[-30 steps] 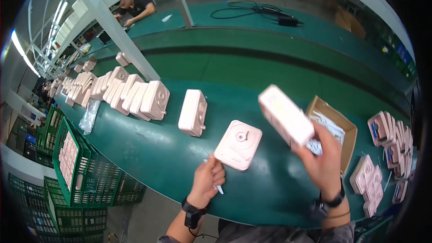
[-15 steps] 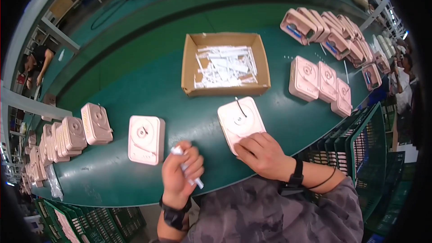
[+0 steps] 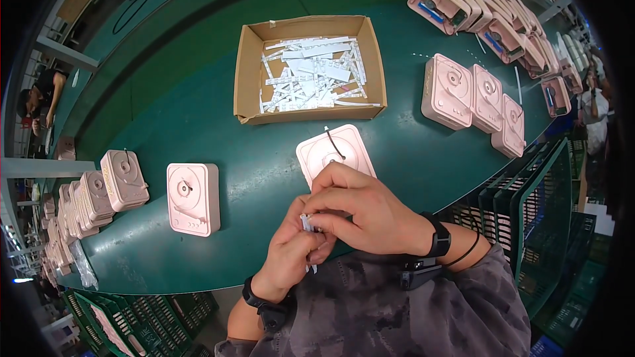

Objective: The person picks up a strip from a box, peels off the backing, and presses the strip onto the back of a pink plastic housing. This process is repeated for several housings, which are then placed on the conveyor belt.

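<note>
My left hand [image 3: 288,258] is closed around a small bundle of white paper strips [image 3: 306,222], whose ends poke out above and below the fist. Over it, my right hand [image 3: 374,215] has thumb and forefinger pinched at the bundle's upper end; its other fingers are curled. Just beyond both hands lies a pale pink record-player-shaped case [image 3: 354,147] with a short black cable on its face. My right hand hides the lower part of that case. Another pink case [image 3: 192,198] rests on the green table [image 3: 264,149] to the left.
An open cardboard box [image 3: 245,92] of loose white strips stands beyond the hands. Several pink cases [image 3: 122,178] line the left side. More cases [image 3: 450,92] stand at right, with open shells [image 3: 440,6] behind. Green crates [image 3: 542,205] flank the table. A person [image 3: 49,96] is at far left.
My right hand has left the pink case and come to the bundle in my left hand. My left hand has moved right, toward it. The whole view has shifted somewhat.
</note>
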Demonstrator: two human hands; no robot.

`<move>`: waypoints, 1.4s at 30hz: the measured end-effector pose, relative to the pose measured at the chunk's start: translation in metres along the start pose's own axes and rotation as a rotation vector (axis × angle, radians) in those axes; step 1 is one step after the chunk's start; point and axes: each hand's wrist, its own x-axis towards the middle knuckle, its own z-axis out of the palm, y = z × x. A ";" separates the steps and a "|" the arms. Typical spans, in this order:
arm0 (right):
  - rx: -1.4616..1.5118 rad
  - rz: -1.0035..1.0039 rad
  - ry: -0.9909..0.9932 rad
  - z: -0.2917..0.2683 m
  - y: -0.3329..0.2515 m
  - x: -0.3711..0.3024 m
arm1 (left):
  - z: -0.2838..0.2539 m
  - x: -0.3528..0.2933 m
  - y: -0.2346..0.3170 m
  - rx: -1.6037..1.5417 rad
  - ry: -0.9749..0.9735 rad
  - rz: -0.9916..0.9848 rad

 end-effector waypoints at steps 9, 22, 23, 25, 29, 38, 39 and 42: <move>0.188 0.188 0.182 -0.027 0.017 -0.012 | -0.028 -0.015 0.008 0.247 0.007 0.031; 0.229 0.227 0.104 -0.017 0.010 0.000 | 0.003 0.023 0.013 1.408 0.229 0.984; 0.244 0.236 0.082 -0.017 0.011 0.002 | 0.000 0.024 0.011 1.415 0.250 0.955; 0.027 0.145 0.200 -0.022 0.016 0.005 | -0.003 0.027 0.010 1.415 0.259 0.933; -0.478 -0.039 0.402 -0.022 0.036 0.024 | -0.016 0.041 0.011 1.294 0.361 0.835; -0.700 -0.031 0.314 -0.010 0.049 0.021 | -0.028 0.071 -0.006 0.991 0.443 0.711; -0.734 -0.009 0.326 -0.009 0.049 0.019 | -0.030 0.072 -0.010 1.001 0.489 0.718; -0.609 -0.057 0.269 -0.011 0.049 0.009 | -0.024 0.062 -0.001 1.239 0.430 0.763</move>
